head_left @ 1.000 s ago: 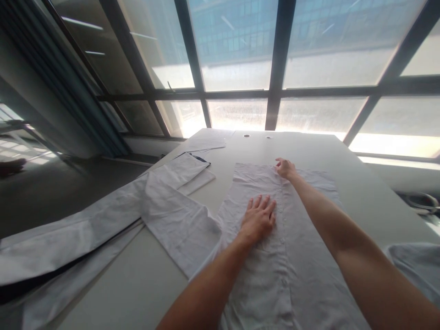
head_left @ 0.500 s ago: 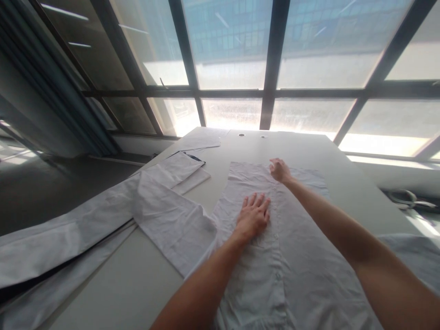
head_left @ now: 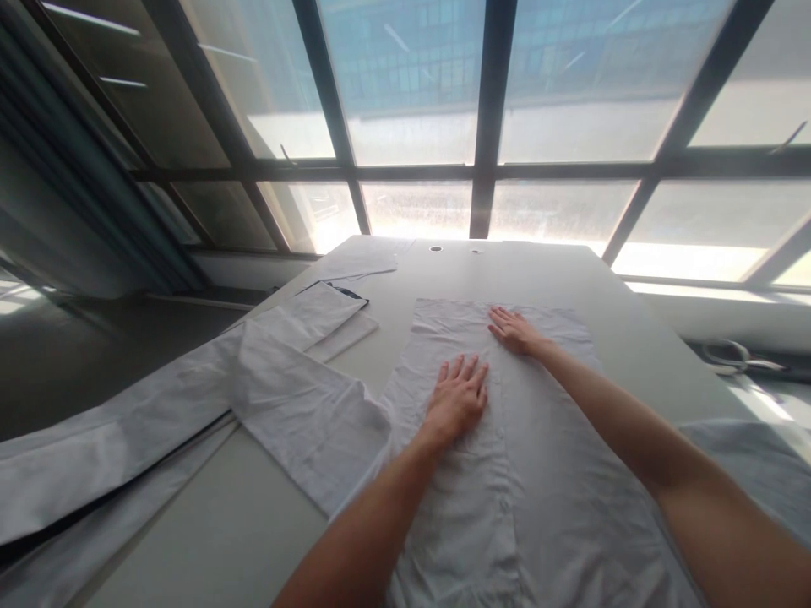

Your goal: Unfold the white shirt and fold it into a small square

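Head camera: I lay my left hand (head_left: 454, 404) flat, fingers slightly spread, on the shirt (head_left: 557, 473) on the table (head_left: 639, 325), while my right hand (head_left: 514, 333), fingers straight and close together, rests near its far edge (head_left: 447, 303). The thin cloth looks light, soft and quick to crease, probably best gripped at its far corners.

Pale greys under hazy blue

The spread garment (head_left: 563, 498) is plain greyish white. The folded cloth (head_left: 127, 439) repeats that pale grey, striped by a near-black band (head_left: 16, 549). The table (head_left: 639, 363) is white, the curtain (head_left: 89, 169) dark teal, the building (head_left: 418, 63) outside blue, faintly gridded
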{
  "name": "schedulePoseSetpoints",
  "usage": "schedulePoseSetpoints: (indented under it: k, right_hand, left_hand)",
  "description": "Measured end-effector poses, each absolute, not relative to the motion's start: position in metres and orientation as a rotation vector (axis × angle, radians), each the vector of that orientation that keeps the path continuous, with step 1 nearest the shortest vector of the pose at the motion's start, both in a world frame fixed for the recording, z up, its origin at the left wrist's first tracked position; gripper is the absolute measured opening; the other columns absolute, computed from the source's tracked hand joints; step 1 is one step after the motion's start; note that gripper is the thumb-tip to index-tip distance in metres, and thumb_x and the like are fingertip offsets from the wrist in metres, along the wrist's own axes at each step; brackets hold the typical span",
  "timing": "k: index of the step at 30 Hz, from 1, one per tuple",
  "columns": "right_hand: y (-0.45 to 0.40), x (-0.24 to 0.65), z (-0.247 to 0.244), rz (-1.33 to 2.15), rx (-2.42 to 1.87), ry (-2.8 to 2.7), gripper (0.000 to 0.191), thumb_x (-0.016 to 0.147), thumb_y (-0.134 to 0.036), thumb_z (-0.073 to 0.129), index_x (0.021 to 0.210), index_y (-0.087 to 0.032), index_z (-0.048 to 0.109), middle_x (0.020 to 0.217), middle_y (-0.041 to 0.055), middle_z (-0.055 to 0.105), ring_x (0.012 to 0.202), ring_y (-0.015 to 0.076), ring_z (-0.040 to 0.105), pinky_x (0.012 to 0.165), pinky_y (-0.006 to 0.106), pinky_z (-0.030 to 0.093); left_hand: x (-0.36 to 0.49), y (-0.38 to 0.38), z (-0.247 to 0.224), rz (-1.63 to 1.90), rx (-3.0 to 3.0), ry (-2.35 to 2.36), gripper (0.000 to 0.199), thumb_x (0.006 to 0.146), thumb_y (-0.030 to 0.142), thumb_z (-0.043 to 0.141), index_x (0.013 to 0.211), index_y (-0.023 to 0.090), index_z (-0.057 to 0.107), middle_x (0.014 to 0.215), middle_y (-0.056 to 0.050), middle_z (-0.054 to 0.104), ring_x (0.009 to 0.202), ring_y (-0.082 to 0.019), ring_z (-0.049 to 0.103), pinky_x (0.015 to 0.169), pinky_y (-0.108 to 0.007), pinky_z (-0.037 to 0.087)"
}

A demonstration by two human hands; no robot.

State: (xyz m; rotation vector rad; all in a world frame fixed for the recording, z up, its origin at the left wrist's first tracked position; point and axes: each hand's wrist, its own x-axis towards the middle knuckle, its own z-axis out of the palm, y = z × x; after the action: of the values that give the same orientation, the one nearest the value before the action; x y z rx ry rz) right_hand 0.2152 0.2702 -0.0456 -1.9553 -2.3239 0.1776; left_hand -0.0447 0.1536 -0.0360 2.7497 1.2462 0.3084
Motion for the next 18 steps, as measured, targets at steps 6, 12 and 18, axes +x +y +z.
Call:
schedulePoseSetpoints:
  k: [6,12,18]
  right_hand:
    - [0.296,0.216,-0.041,0.146,-2.077,-2.192,0.07,0.108,-0.049,0.018,0.165,-0.01,0.028,0.172,0.015,0.021,0.159,0.0271,0.018,0.128,0.053,0.016]
    - [0.239,0.205,-0.042,0.095,-1.764,-2.299,0.067,0.109,-0.047,0.016,0.167,-0.014,0.025,0.172,0.0126,0.021,0.16,0.0245,0.017,0.128,0.051,0.017]
    - [0.173,0.246,-0.053,0.203,-1.624,-2.496,0.067,0.108,-0.052,0.022,0.167,-0.018,0.027,0.172,0.0089,0.023,0.16,0.0218,0.017,0.129,0.046,0.013]
  left_hand:
    - [-0.044,0.154,-0.035,0.289,2.741,1.24,0.054,0.108,0.04,0.035,0.16,0.027,0.042,0.17,-0.003,0.033,0.158,-0.029,0.025,0.128,-0.055,0.021]
    - [-0.044,0.155,-0.034,0.282,2.747,1.237,0.054,0.108,0.039,0.035,0.16,0.027,0.041,0.17,-0.002,0.032,0.158,-0.03,0.024,0.128,-0.056,0.02]
    - [-0.044,0.156,-0.031,0.271,2.741,1.25,0.055,0.107,0.038,0.036,0.16,0.026,0.042,0.17,-0.003,0.033,0.158,-0.03,0.026,0.128,-0.055,0.02]
